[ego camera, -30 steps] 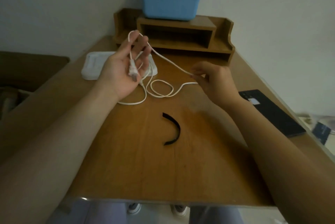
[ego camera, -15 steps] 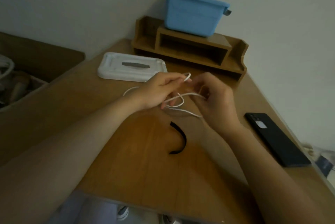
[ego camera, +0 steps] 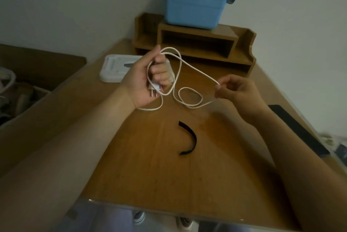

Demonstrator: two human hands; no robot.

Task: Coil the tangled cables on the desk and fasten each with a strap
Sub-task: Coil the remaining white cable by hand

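My left hand [ego camera: 148,79] is raised above the desk, closed around the white cable's two-pin plug [ego camera: 155,89] and a loop of the white cable [ego camera: 195,71] that arcs over its fingers. My right hand [ego camera: 238,92] pinches the same cable between thumb and fingertips, to the right and slightly lower. Between the hands the cable sags onto the wooden desk [ego camera: 150,166] in a small round loop and a tail under my left wrist. A curved black strap [ego camera: 189,137] lies loose on the desk nearer to me, untouched.
A white flat lid-like tray [ego camera: 114,68] lies behind my left hand. A wooden shelf organiser [ego camera: 242,47] with a blue plastic bin [ego camera: 195,4] on top stands at the back. A black phone [ego camera: 298,130] lies by the right edge. A box of clutter sits at left.
My hands, close together half a second ago, have drawn apart. The left one has risen with the plug and a fresh loop; the right has pulled the cable out to the right.
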